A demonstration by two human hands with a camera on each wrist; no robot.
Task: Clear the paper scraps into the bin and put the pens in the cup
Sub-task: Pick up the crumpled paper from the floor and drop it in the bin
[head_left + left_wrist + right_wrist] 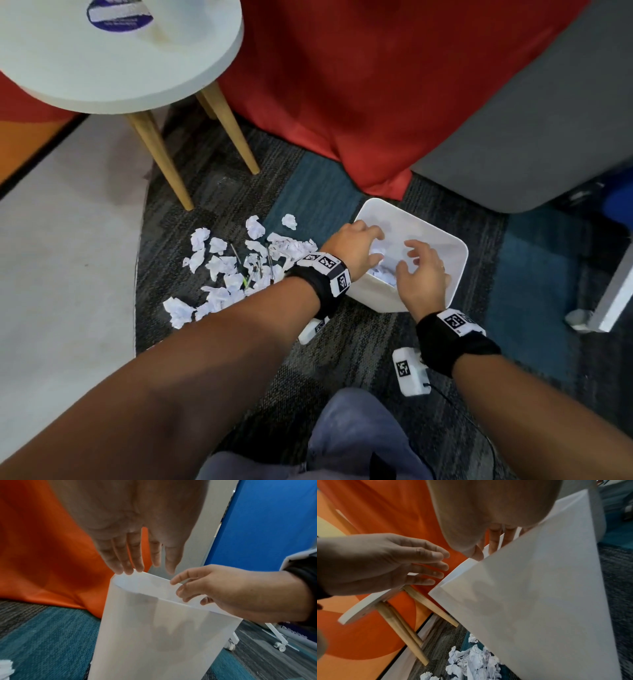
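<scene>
Both hands are over the mouth of the bin [442,240], fingers spread and loose, nothing held in either — looks like the release end of a scrap drop. Left hand [356,245] sits above the bin's near-left rim; right hand [423,270] hangs over the near wall, fingertips [176,580] dipped just inside the rim, not clearly touching it. Crumpled paper shows in the bin under the palms. Step in hand, as I read it: scrap clearing, early-to-mid — most of the paper scraps [233,267] are on the floor just left of the left wrist, a loose heap running away from the bin. A few pens [255,270] lie mixed into that heap, partly buried. No cup in any view, so can't say where the pens go. Next move calls for swinging back left to the heap and scooping with both hands, while keeping pens out of the handful — they're tangled in the paper and easy to bin by mistake. Bin looks light and translucent, so a knock from the wrist could tip it. Outward: striped grey and teal carpet [359,342] under everything, a round white side table [137,61] on wooden legs beyond the heap, red-orange fabric [359,85] draped behind the bin, grey upholstery to the far right, a blue panel and castor frame further right.
</scene>
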